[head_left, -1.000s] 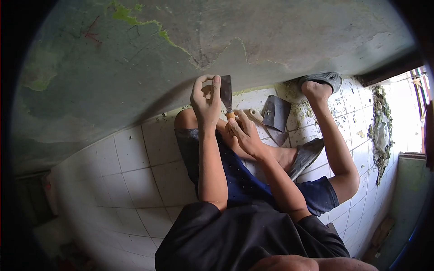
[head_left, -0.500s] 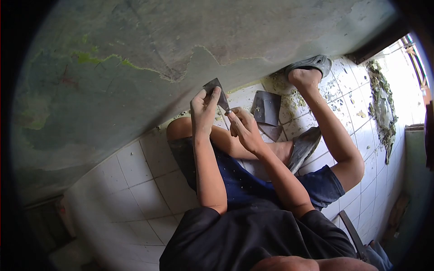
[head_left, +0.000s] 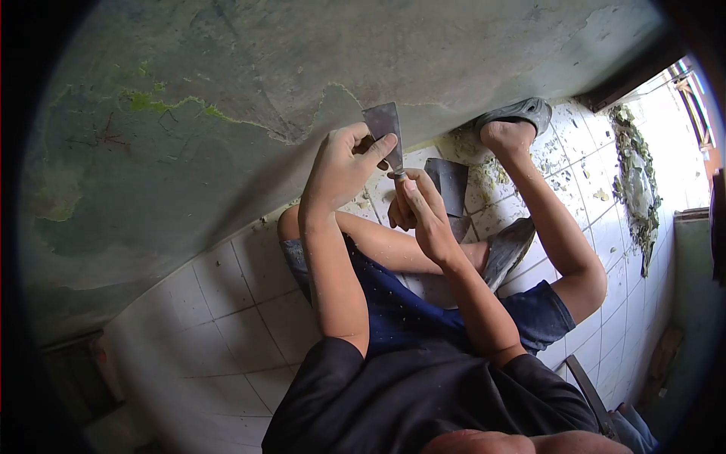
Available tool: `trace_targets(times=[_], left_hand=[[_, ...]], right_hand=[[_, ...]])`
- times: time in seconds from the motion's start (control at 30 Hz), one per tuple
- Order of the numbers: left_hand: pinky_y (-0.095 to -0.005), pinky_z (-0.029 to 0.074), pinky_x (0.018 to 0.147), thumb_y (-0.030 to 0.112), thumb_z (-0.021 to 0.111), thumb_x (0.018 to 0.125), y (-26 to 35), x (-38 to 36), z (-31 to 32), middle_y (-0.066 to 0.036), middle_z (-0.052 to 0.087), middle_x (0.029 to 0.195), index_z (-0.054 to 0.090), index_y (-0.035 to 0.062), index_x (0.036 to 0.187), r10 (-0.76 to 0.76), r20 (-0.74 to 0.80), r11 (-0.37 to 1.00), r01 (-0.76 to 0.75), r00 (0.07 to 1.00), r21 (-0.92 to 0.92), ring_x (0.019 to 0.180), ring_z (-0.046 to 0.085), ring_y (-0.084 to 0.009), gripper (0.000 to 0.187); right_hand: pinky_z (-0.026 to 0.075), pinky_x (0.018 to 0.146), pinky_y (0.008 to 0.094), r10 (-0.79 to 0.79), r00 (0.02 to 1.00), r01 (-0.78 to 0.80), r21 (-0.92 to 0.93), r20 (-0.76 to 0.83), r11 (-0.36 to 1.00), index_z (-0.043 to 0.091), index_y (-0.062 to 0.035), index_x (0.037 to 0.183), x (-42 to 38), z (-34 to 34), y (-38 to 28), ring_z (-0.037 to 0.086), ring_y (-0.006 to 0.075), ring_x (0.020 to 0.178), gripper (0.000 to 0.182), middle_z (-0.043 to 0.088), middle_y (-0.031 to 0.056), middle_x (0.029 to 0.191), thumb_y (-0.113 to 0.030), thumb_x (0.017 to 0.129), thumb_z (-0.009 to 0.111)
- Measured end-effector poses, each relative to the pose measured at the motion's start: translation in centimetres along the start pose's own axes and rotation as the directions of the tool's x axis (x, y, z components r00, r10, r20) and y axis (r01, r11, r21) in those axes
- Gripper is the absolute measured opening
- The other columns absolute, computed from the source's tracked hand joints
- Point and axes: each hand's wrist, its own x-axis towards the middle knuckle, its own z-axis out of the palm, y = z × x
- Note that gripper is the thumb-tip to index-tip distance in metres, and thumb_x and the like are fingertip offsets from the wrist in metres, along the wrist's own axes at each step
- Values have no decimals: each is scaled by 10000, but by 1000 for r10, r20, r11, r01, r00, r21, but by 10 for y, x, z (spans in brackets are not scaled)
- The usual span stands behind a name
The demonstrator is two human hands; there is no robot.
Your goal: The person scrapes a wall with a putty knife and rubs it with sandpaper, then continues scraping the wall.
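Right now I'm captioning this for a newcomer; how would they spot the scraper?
Find the patchy grey-green wall. Before it, the left hand and right hand hold the scraper, its blade flaring toward the tip. Unlike the dark plate beyond, it is off the tiles.

Dim wall, glare at right, soft shadows, curved edges, black corners.

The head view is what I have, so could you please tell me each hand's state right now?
Left hand: closed, pinching the scraper blade with thumb and fingers.
Right hand: closed around the scraper handle, mostly hiding it.
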Motion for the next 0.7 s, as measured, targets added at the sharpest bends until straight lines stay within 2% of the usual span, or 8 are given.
trace_targets(times=[0.1, 0.27, 0.3, 0.43, 0.5, 0.6, 0.63, 0.7], left_hand=[[-286, 381, 531, 265, 740, 965, 2, -5, 0, 1, 535, 600, 521, 4, 676, 95, -95, 988, -105, 991, -113, 620, 464, -38, 447], [-210, 252, 540, 183, 707, 1004, -11, -13, 6, 106, 452, 675, 495, 69, 691, 158, -332, 975, -201, 930, -99, 639, 349, 8, 395], [-224, 278, 542, 219, 706, 1004, -10, -13, 5, 86, 440, 653, 487, 47, 693, 165, -357, 981, -190, 920, -36, 633, 357, -6, 418], [-256, 310, 549, 241, 712, 989, -1, -18, -2, 33, 409, 627, 469, 10, 709, 199, -395, 978, -160, 897, 131, 627, 370, -35, 436], [-349, 421, 561, 221, 705, 967, -2, -21, -10, -106, 523, 595, 504, -31, 747, 244, -374, 962, -175, 895, 209, 550, 460, -165, 391], [-353, 428, 564, 205, 700, 961, -2, -29, -20, -118, 537, 603, 513, -35, 767, 185, -353, 968, -109, 917, 224, 543, 470, -183, 361], [-308, 367, 585, 238, 698, 980, 0, -32, -24, -33, 412, 636, 511, -38, 781, 134, -341, 977, -65, 930, 205, 650, 382, -91, 388], [-312, 368, 585, 240, 692, 985, -2, -35, -29, -35, 409, 636, 513, -37, 785, 125, -341, 979, -60, 932, 194, 649, 377, -95, 385]], right_hand=[[438, 630, 270, -20, 1000, 20, -13, 15, 1000, 492, 2, 1225, 1, 15, -10, 433, 92, 643, 323, 428, -8, 739, -297, 1133, 410], [430, 600, 251, -93, 995, 96, -119, 32, 988, 489, 14, 1228, 8, 37, -2, 433, 83, 637, 282, 449, -1, 737, -233, 1139, 384], [429, 595, 254, -89, 996, 92, -104, 28, 990, 489, 14, 1224, 10, 40, 0, 434, 84, 634, 283, 455, 2, 737, -235, 1140, 383], [424, 579, 255, -50, 998, 52, -90, 24, 995, 483, 7, 1199, 12, 51, 6, 444, 85, 624, 270, 467, 6, 734, -233, 1141, 374], [413, 556, 247, -23, 1000, 24, -78, 19, 997, 467, -8, 1177, 15, 58, 14, 448, 83, 610, 246, 475, 7, 733, -232, 1141, 370], [392, 470, 255, 30, 998, -31, 6, 46, 1000, 434, -46, 1094, 14, 70, 20, 461, 121, 535, 250, 466, 24, 715, -265, 1148, 326], [386, 454, 249, 14, 999, -15, 11, 37, 1000, 420, -59, 1060, 15, 74, 27, 451, 124, 519, 255, 468, 23, 715, -278, 1148, 324], [391, 452, 250, 34, 998, -33, -20, 43, 999, 419, -63, 1056, 13, 79, 30, 447, 127, 513, 254, 469, 22, 720, -282, 1148, 329]])
